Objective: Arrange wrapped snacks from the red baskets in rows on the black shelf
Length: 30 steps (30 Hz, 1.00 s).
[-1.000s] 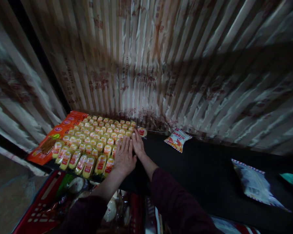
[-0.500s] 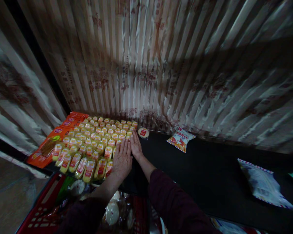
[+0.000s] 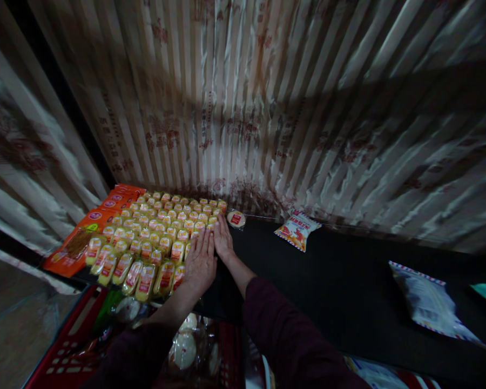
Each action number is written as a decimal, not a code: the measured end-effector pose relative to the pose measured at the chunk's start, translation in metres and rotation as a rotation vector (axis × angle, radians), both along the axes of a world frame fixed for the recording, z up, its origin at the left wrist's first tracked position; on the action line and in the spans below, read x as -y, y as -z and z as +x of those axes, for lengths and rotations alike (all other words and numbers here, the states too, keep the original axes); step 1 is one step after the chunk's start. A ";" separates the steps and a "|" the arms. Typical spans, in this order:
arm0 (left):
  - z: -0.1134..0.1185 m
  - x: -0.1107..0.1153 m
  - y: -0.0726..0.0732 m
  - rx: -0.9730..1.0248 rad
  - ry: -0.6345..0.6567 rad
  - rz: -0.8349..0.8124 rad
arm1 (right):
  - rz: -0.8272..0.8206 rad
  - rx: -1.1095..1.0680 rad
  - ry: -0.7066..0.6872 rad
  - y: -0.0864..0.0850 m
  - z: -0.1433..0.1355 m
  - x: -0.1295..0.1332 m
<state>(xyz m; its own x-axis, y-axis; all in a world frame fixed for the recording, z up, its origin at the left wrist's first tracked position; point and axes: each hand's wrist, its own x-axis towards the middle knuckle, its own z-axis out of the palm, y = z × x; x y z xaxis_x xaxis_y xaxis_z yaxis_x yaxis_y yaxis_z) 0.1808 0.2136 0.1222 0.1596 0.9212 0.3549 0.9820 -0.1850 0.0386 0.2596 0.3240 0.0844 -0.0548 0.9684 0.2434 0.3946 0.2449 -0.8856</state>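
Observation:
Several rows of small yellow wrapped cakes (image 3: 146, 281) with red-and-white labels lie packed together on a black shelf (image 3: 283, 286). Flat against the right side of these rows rests my left hand (image 3: 201, 259), its fingers stretched out over the nearest cakes. Just beyond it my right hand (image 3: 224, 237) is also stretched out, its edge touching the right end of the farther rows. Neither hand grips anything. A round wrapped cracker or cake (image 3: 236, 218) with a red label lies beside my right fingertips.
Orange packets (image 3: 79, 237) line the left end. A red-and-white snack bag (image 3: 297, 229) and a pale bag (image 3: 427, 297) lie to the right. Below the shelf edge stands a red basket (image 3: 71, 337) holding wrapped food. Striped plastic sheeting (image 3: 243, 108) hangs behind.
The view has shifted slightly, moving everything a little leftward. Both hands keep almost the same place against the cakes.

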 end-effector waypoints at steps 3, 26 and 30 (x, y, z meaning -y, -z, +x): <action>0.001 0.002 -0.004 0.041 0.001 0.005 | 0.012 0.029 0.005 -0.008 0.003 0.003; 0.032 0.043 -0.021 0.234 0.082 0.085 | 0.090 0.135 0.103 -0.048 0.035 0.062; 0.043 0.064 -0.021 0.279 0.082 0.046 | 0.098 0.138 0.085 -0.052 0.047 0.087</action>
<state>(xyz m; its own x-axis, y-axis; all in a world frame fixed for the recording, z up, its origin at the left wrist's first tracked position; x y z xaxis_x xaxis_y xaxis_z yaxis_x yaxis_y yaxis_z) 0.2243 0.1495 0.1427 0.1231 0.8914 0.4362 0.9165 -0.2707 0.2945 0.3062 0.2366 0.1360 -0.0128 0.9430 0.3326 0.5340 0.2877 -0.7951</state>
